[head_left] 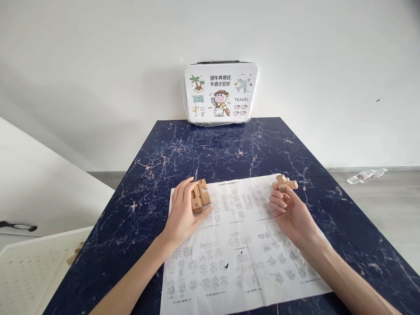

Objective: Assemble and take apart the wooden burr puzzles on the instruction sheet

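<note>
My left hand (181, 205) is curled around notched wooden puzzle pieces (201, 195) with dark numbers on them, on or just above the left part of a printed sheet (252, 245). Its thumb lies along their near side and its fingers along the far left side. Over the sheet's far right corner, my right hand (289, 214) pinches a cross-shaped wooden burr puzzle (285, 183) with block ends sticking out several ways. The sheet carries many small line diagrams, too faint to read. My right fingers partly hide the lower side of the burr puzzle.
The sheet lies on a dark blue marbled table (203, 151). At its far edge a white cartoon case (221, 92) in plastic leans on the wall. Lower left stands a white perforated basket (36, 267) with wooden pieces inside. Clear plastic (366, 176) lies on the floor.
</note>
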`<act>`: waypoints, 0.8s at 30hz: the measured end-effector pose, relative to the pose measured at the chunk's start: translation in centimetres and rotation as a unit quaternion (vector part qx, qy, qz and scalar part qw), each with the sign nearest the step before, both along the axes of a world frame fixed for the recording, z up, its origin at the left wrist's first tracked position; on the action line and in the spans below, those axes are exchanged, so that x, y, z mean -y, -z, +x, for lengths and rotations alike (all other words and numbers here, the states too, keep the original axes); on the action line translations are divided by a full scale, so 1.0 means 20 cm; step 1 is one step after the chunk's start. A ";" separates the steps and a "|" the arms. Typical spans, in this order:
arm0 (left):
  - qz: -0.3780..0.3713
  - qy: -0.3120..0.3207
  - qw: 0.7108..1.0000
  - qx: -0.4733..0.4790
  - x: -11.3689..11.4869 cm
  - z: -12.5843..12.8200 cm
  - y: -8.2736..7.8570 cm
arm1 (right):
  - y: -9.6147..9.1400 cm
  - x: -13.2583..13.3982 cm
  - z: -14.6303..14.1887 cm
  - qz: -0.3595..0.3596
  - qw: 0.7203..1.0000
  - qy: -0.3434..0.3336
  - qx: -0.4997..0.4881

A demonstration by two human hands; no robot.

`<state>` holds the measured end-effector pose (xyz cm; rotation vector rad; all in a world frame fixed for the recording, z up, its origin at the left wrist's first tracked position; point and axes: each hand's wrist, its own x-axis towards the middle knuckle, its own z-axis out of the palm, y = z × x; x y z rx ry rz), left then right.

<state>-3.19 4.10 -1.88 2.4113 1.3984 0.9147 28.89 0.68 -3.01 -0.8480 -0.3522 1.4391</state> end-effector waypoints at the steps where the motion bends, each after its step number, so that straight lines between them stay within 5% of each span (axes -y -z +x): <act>1: -0.007 0.003 1.000 0.000 -0.01 -0.01 0.01 | -0.01 0.00 -0.02 -0.007 1.000 -0.001 -0.009; 5: -0.033 0.016 0.999 0.000 -0.03 -0.01 0.02 | -0.06 0.05 -0.12 -0.026 0.997 -0.067 -0.009; 13: -0.047 0.025 0.998 -0.019 -0.06 -0.02 0.01 | -0.12 0.14 -0.22 0.055 0.931 -0.237 0.272; 24: -0.082 0.036 0.994 -0.056 -0.08 -0.02 -0.01 | -0.16 0.13 -0.22 0.059 0.891 -0.286 0.347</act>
